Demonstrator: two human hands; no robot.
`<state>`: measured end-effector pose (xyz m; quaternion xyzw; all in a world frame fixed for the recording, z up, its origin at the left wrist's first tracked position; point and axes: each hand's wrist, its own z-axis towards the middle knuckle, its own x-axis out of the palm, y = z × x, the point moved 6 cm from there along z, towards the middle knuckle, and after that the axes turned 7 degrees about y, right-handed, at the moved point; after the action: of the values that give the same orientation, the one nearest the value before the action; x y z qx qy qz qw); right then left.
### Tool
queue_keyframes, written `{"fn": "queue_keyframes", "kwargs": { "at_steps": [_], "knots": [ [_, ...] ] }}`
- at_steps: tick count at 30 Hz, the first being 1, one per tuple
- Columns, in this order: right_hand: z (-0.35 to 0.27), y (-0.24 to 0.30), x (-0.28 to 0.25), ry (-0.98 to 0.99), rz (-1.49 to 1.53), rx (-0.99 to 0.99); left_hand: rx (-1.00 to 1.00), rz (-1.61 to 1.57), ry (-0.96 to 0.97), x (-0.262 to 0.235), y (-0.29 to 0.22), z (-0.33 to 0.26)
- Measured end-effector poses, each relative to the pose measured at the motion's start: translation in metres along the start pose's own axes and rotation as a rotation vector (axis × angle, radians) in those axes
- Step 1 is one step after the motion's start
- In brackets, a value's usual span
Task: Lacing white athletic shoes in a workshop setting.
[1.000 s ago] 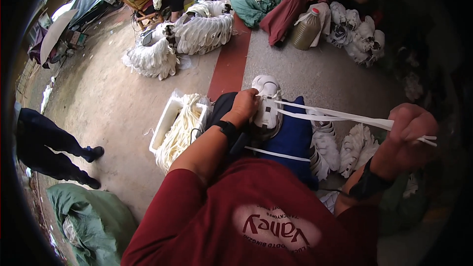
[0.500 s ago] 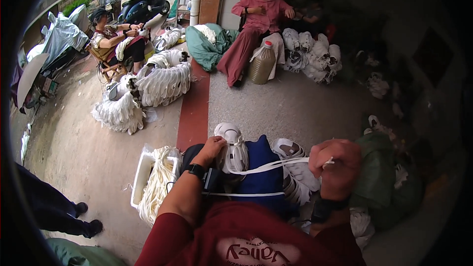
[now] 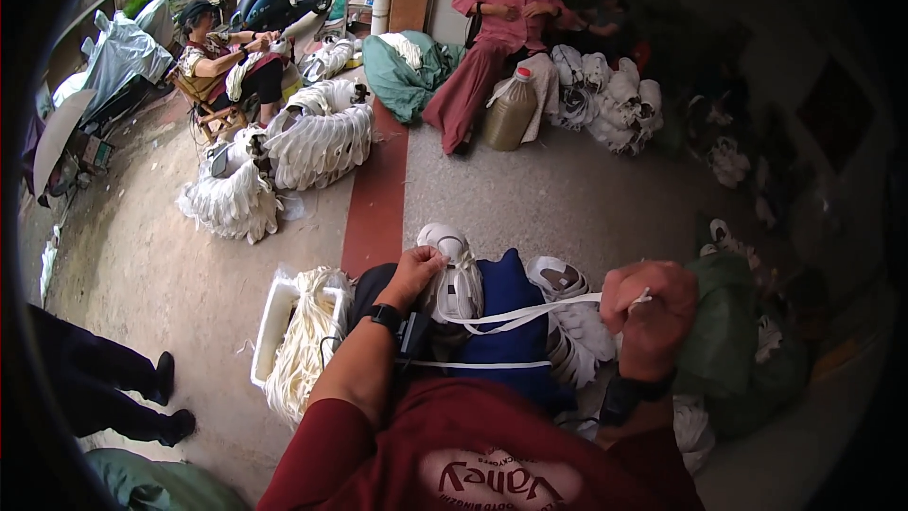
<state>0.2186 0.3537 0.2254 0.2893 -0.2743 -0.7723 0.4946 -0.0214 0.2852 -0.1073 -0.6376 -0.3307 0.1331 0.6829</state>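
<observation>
A white shoe upper rests in front of me, beside a blue cloth over my lap. My left hand is at its left side, thumb and fingers pinched on the upper near its toe. To the right, my right hand is closed in a fist round white shoelaces, which stretch from the upper to it. A short lace end pokes out of the fist. Another white lace lies across the blue cloth. More white uppers are stacked just right of the cloth.
A white foam box full of cream laces stands at my left. Bundled uppers lie on the ground ahead. Two people sit farther off, one near a large bottle. A green sack is on my right.
My left fingers have shifted a little up and right along the upper, toward its toe. The right fist still keeps the laces drawn out. The whole view has tilted slightly.
</observation>
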Motion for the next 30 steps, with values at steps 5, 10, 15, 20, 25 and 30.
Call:
{"fn": "queue_keyframes", "kwargs": {
  "at_steps": [5, 10, 15, 20, 25, 30],
  "knots": [
    [-0.004, -0.002, -0.006, 0.014, 0.085, -0.022, -0.032, -0.083, 0.01, -0.003, -0.007, -0.002],
    [-0.007, -0.001, -0.015, -0.102, -0.018, -0.032, 0.031, -0.332, -0.078, -0.013, -0.005, -0.01],
    [-0.008, 0.012, -0.027, -0.179, -0.19, -0.138, 0.019, -0.456, -0.12, -0.02, 0.001, -0.01],
    [-0.003, 0.021, -0.038, -0.185, 0.033, -0.165, 0.09, -0.407, -0.125, -0.026, 0.007, -0.01],
    [0.008, 0.028, -0.03, -0.039, 0.157, -0.188, 0.126, -0.403, -0.194, -0.027, 0.007, -0.007],
    [0.027, 0.031, -0.001, 0.06, 0.241, -0.285, 0.521, 0.371, -0.342, -0.007, -0.049, -0.037]
  ]
}}
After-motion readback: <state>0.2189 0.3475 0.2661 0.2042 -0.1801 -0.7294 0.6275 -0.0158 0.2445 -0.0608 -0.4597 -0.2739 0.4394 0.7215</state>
